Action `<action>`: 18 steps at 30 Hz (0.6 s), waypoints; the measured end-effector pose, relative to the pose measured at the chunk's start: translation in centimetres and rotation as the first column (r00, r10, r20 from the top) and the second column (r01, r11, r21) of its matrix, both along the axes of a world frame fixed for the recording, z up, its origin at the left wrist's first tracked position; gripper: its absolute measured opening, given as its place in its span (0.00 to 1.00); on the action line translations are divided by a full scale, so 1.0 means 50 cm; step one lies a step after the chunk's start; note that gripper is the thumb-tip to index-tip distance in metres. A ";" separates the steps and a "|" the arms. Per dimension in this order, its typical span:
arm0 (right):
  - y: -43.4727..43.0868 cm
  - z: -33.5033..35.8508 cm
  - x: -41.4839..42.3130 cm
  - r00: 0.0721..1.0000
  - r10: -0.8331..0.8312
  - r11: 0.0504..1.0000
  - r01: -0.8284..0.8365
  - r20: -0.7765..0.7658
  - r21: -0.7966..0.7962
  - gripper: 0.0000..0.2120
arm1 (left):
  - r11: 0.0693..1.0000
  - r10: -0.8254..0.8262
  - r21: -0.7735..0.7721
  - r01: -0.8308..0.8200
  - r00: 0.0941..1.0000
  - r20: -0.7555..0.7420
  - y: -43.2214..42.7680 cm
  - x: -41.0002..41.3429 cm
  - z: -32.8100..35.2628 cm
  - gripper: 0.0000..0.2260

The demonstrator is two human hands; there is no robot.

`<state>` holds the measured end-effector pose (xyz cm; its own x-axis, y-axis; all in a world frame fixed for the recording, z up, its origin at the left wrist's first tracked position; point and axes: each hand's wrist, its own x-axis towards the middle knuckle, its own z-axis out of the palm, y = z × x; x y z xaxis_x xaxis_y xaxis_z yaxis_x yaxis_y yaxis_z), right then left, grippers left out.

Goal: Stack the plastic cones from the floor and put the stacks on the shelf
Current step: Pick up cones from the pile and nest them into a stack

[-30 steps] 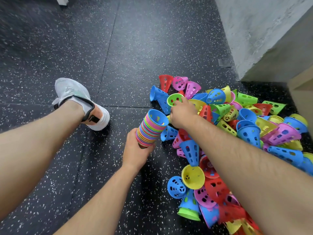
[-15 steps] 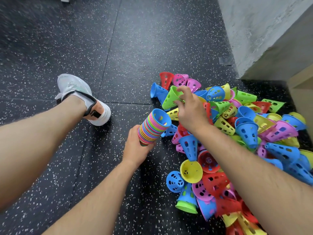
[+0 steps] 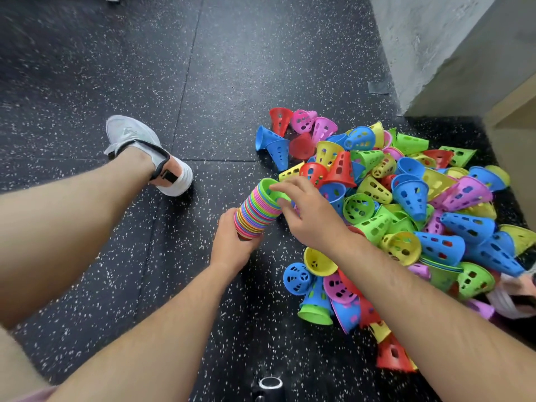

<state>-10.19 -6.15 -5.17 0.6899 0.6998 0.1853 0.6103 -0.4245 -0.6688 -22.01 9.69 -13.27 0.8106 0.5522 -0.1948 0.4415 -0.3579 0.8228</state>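
1. A grey shoe [image 3: 139, 149] rests on the black speckled floor [image 3: 203, 82] at the far left.
2. The left hand [image 3: 232, 242] has its grip wrapped fully round the lower end of the stack [image 3: 256, 214] of coloured cones, which it holds tilted.
3. A green cone [image 3: 268, 188] sits nested at the stack's top.
4. The right hand [image 3: 313, 216] has its grip nearly closed, with forefinger and thumb pinching that cone's rim.
5. The pile [image 3: 406, 198] of loose cones lies on the floor to the right, partly under the right forearm, near a grey wall [image 3: 420, 39].
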 end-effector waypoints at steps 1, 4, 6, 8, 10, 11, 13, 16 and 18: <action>0.000 0.000 -0.004 0.999 0.004 1.000 -0.005 -0.047 -0.007 0.14 | 1.000 -0.004 0.003 0.004 1.000 0.000 -0.002 -0.001 0.004 0.22; 0.006 0.004 -0.001 0.990 -0.037 0.999 0.034 -0.137 -0.031 0.16 | 1.000 0.008 -0.002 -0.008 1.000 -0.007 0.003 -0.003 0.002 0.23; 0.013 0.001 0.015 0.981 -0.108 0.994 0.104 -0.162 -0.030 0.15 | 0.999 0.029 -0.015 -0.029 1.000 -0.006 0.006 -0.005 0.000 0.24; 0.024 -0.009 0.037 0.983 -0.145 0.986 0.135 -0.116 -0.096 0.16 | 0.997 0.066 -0.032 -0.066 0.998 -0.014 0.012 -0.010 -0.005 0.24; 0.037 -0.027 0.058 0.997 -0.076 0.950 0.078 0.021 -0.303 0.18 | 0.993 0.115 -0.031 -0.116 0.993 -0.032 0.017 -0.021 -0.010 0.25; 0.043 -0.035 0.064 0.996 -0.010 0.903 0.045 0.084 -0.427 0.18 | 0.991 0.133 -0.028 -0.134 0.991 -0.033 0.019 -0.028 -0.010 0.25; 0.058 -0.045 0.071 0.979 0.122 0.797 0.001 0.163 -0.603 0.20 | 0.987 0.155 -0.034 -0.156 0.987 -0.028 0.025 -0.036 -0.014 0.24; 0.080 -0.061 0.069 0.941 0.258 0.694 -0.022 0.220 -0.720 0.18 | 0.988 0.147 -0.045 -0.149 0.988 -0.036 0.032 -0.040 -0.019 0.24; 0.091 -0.068 0.067 0.932 0.273 0.641 0.008 0.239 -0.767 0.16 | 0.989 0.139 -0.047 -0.140 0.990 -0.035 0.032 -0.039 -0.024 0.23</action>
<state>-6.84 -1.61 -8.55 0.5815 0.7702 -0.2620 0.8078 -0.5849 0.0735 -23.94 11.28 -14.45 0.7192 0.6486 -0.2493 0.5107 -0.2501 0.8226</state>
